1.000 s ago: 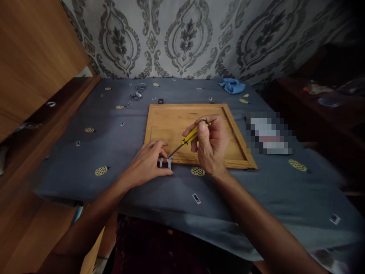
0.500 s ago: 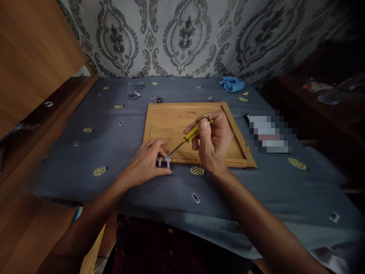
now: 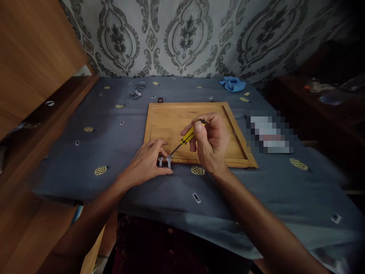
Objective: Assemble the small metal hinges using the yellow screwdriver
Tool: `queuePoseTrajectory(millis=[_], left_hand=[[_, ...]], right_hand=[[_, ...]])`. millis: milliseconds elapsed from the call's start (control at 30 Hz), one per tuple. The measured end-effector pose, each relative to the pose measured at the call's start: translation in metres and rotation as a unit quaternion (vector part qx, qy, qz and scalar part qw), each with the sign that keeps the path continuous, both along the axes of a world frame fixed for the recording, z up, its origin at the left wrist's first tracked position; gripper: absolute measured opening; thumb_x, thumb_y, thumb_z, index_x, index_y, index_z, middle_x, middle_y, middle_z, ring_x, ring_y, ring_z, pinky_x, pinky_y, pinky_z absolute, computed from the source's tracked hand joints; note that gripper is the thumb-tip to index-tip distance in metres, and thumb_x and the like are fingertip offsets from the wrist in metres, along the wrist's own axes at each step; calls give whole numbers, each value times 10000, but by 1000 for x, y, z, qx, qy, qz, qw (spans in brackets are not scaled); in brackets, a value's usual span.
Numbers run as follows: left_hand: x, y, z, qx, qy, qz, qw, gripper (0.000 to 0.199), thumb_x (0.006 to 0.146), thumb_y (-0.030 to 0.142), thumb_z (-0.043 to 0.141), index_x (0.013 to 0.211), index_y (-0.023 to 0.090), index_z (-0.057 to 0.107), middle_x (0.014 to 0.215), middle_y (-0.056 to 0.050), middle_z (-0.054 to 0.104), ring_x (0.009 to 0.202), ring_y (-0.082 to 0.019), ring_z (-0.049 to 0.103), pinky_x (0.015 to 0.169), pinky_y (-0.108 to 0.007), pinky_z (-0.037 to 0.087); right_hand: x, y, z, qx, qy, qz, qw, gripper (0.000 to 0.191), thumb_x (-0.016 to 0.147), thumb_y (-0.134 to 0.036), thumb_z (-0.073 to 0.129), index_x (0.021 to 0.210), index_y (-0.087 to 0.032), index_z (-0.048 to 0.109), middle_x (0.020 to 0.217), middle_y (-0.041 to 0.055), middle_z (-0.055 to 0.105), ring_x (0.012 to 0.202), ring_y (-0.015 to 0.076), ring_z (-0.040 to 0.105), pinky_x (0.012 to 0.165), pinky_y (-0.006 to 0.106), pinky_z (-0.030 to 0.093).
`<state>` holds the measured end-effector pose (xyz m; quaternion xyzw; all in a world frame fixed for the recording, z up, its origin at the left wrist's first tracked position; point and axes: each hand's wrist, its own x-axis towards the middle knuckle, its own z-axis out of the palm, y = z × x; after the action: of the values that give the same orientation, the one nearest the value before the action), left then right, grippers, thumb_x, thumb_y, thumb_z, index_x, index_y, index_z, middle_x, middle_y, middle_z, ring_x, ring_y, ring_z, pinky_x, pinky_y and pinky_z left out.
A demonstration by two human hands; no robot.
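A framed wooden panel (image 3: 168, 127) lies flat, its near edge toward me. My right hand (image 3: 212, 140) is wrapped round a yellow-and-black screwdriver (image 3: 188, 134). The screwdriver slants down to the left, and its tip meets a small silver metal fitting (image 3: 169, 161) at the panel's near edge, left of the middle. Two prong-like parts of the fitting stick out past that edge. At the same corner, my left hand (image 3: 146, 160) has its fingers on the near side of the panel and its thumb below, bracketing the fitting. Any screw under the tip is too small to see.
Panel and hands are over a table with a blue-grey pineapple-print cloth (image 3: 62, 167). Metal pieces (image 3: 135, 94) lie at the back left, a blue cloth (image 3: 233, 84) at the back right. A blurred-out object (image 3: 269, 133) is right of the panel; a wooden cabinet (image 3: 37, 49) rises left.
My right hand and the screwdriver handle have shifted slightly left, with the hand turned a little. The tip stays at the fitting. My left hand holds its place; the view has moved slightly.
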<state>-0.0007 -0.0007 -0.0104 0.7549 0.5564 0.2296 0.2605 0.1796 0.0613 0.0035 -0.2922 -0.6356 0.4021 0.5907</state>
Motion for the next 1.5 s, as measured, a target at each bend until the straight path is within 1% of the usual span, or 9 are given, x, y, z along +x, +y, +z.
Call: queuePoseTrajectory(millis=[233, 400, 633, 733, 900, 1033, 1200, 1433, 1500], left_hand=[[0, 0, -1, 5, -10, 10, 1000, 605, 708, 279, 895, 1150, 240, 483, 1057, -30, 730, 1072, -288, 672, 971, -455, 486], [1, 1, -1, -3, -6, 15, 1000, 564, 699, 290, 882, 1103, 239, 492, 1034, -30, 721, 1075, -301, 666, 947, -454, 492], [1, 2, 1, -11, -10, 14, 1000, 587, 697, 272, 882, 1134, 243, 491, 1032, -22, 732, 1108, -308, 662, 983, -468, 480], [1, 1, 1, -13, -12, 14, 1000, 633, 699, 274, 887, 1181, 245, 477, 1048, -25, 736, 1121, -308, 655, 995, -475, 468], [1, 1, 1, -8, -13, 11, 1000, 632, 696, 260, 893, 1170, 234, 477, 1049, -33, 740, 1112, -300, 646, 993, -462, 459], [0, 1, -3, 0, -21, 8, 1000, 614, 709, 280, 882, 1174, 243, 482, 1042, -29, 742, 1120, -303, 647, 997, -474, 455], [-1, 1, -5, 1, -29, 7, 1000, 647, 701, 280, 886, 1206, 236, 483, 1031, -32, 746, 1123, -309, 652, 996, -480, 454], [1, 2, -1, -5, -35, 14, 999, 654, 684, 266, 901, 1190, 219, 489, 1008, -29, 736, 1072, -292, 658, 955, -455, 473], [1, 2, -1, -3, -36, 12, 999, 611, 687, 260, 897, 1149, 227, 498, 1002, -20, 730, 1053, -286, 660, 940, -449, 481]], right_hand=[[0, 1, 25, 5, -118, 169, 978, 313, 970, -526, 612, 1079, -232, 618, 770, -34, 624, 486, 72, 563, 456, 222, 466], [-3, 9, 34, -18, -141, 276, 951, 316, 951, -510, 644, 886, -205, 590, 702, -42, 610, 517, 85, 597, 479, 219, 492], [-13, 12, 21, -62, -39, 201, 977, 415, 785, -491, 833, 766, -222, 518, 663, -72, 545, 459, 51, 430, 367, 189, 346], [-10, 12, 19, -85, -10, 207, 975, 425, 780, -509, 833, 817, -232, 513, 685, -72, 581, 432, 55, 460, 360, 199, 378], [0, 10, 22, -93, -29, 215, 972, 380, 848, -531, 768, 970, -193, 644, 807, -18, 666, 476, 46, 529, 450, 213, 468], [0, 8, 20, -95, -12, 217, 971, 381, 802, -515, 816, 869, -171, 666, 813, -9, 670, 464, 36, 516, 427, 205, 459], [-4, 7, 15, -87, 25, 208, 974, 406, 756, -430, 874, 749, -204, 536, 645, -72, 571, 406, 37, 474, 345, 180, 384], [3, 4, 20, -78, -37, 244, 966, 296, 871, -425, 773, 1002, -191, 650, 784, -41, 624, 503, 45, 567, 462, 191, 487], [4, 3, 19, -80, -47, 254, 963, 283, 889, -446, 748, 940, -178, 671, 748, -30, 620, 519, 56, 574, 493, 203, 507]])
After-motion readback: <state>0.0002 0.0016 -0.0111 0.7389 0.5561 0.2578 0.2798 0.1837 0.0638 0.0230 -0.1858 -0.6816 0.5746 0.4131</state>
